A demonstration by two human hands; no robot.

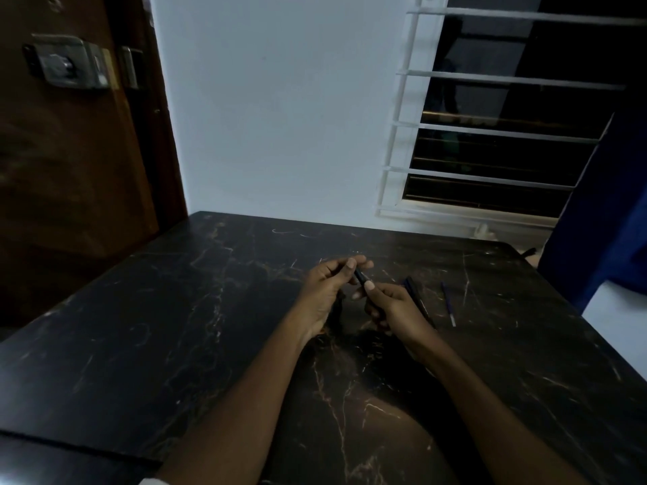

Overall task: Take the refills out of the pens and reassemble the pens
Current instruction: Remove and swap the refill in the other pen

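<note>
Both of my hands meet above the middle of the dark marble table [175, 309], gripping one dark pen [360, 276] between them. My left hand [327, 292] pinches the pen's upper end with thumb and fingers. My right hand [388, 306] is closed around its lower end, which the fingers hide. Just right of my right hand lies another dark pen [418, 299] on the table. Further right lies a thin refill [449, 304], blue with a pale tip, apart from both hands.
A brown door with a metal lock [70, 63] stands at the left. A white wall and a barred window [490, 127] are behind the table. Blue fabric [602, 222] hangs at the right edge.
</note>
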